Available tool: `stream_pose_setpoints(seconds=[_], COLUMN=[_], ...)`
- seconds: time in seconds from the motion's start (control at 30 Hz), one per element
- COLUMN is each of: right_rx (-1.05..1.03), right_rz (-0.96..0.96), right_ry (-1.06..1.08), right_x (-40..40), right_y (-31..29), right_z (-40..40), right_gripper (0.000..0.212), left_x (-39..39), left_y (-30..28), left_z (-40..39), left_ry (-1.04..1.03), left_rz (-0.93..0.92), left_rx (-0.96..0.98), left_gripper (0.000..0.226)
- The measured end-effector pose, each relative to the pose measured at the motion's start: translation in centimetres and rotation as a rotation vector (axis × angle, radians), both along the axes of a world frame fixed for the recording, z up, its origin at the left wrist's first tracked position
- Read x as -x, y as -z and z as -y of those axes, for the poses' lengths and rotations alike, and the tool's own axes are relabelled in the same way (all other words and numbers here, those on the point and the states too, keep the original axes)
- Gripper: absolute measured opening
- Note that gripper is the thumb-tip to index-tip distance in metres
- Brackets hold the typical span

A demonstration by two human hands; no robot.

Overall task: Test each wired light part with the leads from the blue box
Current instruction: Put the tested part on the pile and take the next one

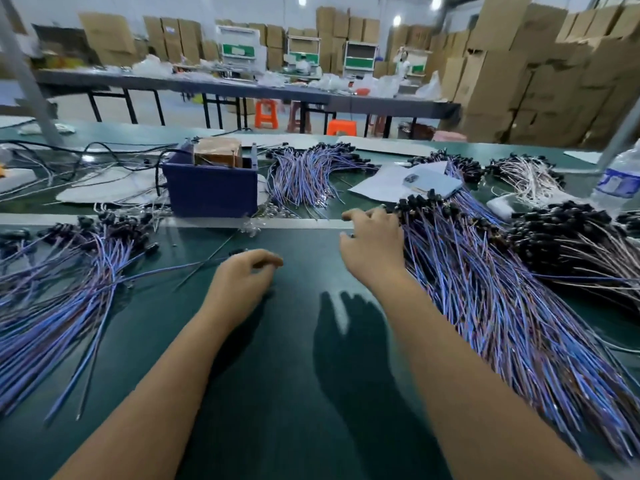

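The blue box point(211, 194) stands at the middle back of the green table, with a taped block on top. Thin dark leads point(207, 263) run from it to my left hand point(242, 282), whose curled fingers pinch them; a purple wire also ends at this hand. My right hand point(372, 244) hovers with spread fingers at the black-capped ends of the big right pile of wired light parts point(485, 306) and holds nothing. Another pile of purple-wired parts point(69, 289) lies at the left.
A further bundle of parts point(304, 174) lies behind the box, beside papers point(405, 181). Black-headed parts point(571, 244) are heaped far right, near a water bottle point(620, 178). A metal strip point(304, 223) crosses the table. Black cables point(104, 150) trail at the back left.
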State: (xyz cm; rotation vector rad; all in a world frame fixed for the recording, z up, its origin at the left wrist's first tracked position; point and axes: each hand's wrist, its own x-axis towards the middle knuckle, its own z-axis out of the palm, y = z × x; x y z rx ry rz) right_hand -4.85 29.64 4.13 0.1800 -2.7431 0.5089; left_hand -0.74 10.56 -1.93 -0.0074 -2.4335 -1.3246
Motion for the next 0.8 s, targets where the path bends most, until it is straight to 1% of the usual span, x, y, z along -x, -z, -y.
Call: stream_pose_setpoints(seconds=[0.03,0.07,0.17,0.2,0.23,0.27,0.33,0.4,0.47,0.53,0.67,0.73,0.77,0.8], right_rx=[0.014,0.032,0.086,0.095,0.104,0.112,0.072,-0.049,-0.135,-0.179,-0.098,-0.057,0.004,0.132], right_rz=[0.024,0.059,0.156,0.167,0.173,0.177,0.18,0.145,0.05,-0.048,-0.084,-0.127,-0.14,-0.129], right_ry=[-0.056,-0.113,-0.319,-0.379,-0.426,-0.466,-0.53,-0.543,-0.505,-0.449,-0.372,-0.338,-0.311,-0.283], right_x=[0.1,0.2,0.1,-0.1,-0.3,-0.4,-0.6,-0.6,-0.5,-0.5,-0.7,-0.9,-1.0,-1.0], right_y=[0.4,0.9,2.7,3.3,3.8,4.3,5.4,6.3,6.7,6.9,6.7,6.5,6.4,6.2], right_z=[1.8,3.6,8.7,10.2,11.6,12.7,14.1,14.7,14.5,14.1,12.8,12.3,12.1,11.9], right_gripper=[0.039,0.039,0.041,0.043,0.045,0.047,0.049,0.049,0.042,0.032,0.019,0.013,0.011,0.01], left_x=[0.1,0.1,0.1,0.1,0.0,0.0,-0.2,-0.2,-0.1,0.1,-0.1,-0.5,-0.7,-0.9], left_y=[0.2,0.3,-0.3,-0.5,-0.6,-0.8,-0.9,-1.0,-1.0,-1.1,-1.4,-1.4,-1.3,-1.3], left_z=[1.7,3.1,5.8,6.2,6.4,6.4,6.2,5.8,5.7,5.7,5.0,4.8,4.8,4.8], left_ry=[-0.068,-0.13,-0.239,-0.268,-0.29,-0.299,-0.293,-0.28,-0.281,-0.287,-0.226,-0.133,-0.07,-0.012], left_rz=[0.015,0.015,-0.078,-0.11,-0.131,-0.144,-0.154,-0.149,-0.135,-0.111,-0.045,-0.023,-0.015,-0.005], left_rx=[-0.088,-0.244,-0.883,-1.035,-1.141,-1.202,-1.212,-1.161,-1.125,-1.081,-0.979,-0.929,-0.918,-0.912], left_gripper=[0.029,0.03,0.032,0.031,0.03,0.029,0.028,0.028,0.028,0.028,0.026,0.027,0.028,0.032])
